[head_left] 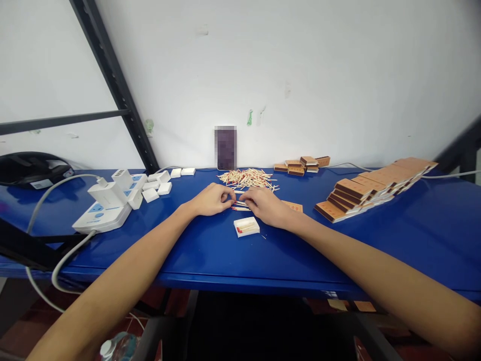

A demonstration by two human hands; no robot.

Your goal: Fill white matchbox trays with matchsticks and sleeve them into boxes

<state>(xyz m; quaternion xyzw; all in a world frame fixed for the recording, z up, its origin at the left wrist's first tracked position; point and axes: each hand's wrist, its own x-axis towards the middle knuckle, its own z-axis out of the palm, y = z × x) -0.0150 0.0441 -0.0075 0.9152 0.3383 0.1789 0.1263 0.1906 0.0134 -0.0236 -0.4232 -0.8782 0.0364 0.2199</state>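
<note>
A few red-tipped matches (241, 208) lie on the blue tabletop between my two hands. My left hand (215, 198) has thumb and index finger curled together at their red heads. At the plain ends, the bent fingers of my right hand (267, 205) close in on the sticks; its exact grip is partly hidden. Just nearer to me sits a white matchbox tray (247, 227) with several matches in it. Beyond the hands spreads a heap of loose matches (248, 178). An orange matchbox sleeve (293, 206) lies partly behind my right wrist.
Stacked matchboxes (356, 189) stand at the right, with a smaller pile (302, 164) by the wall. A pixelated dark phone-like object (227, 149) leans there too. At left are a power strip (105, 215) with chargers, white blocks (151, 194) and cables. The table edge (248, 283) runs in front.
</note>
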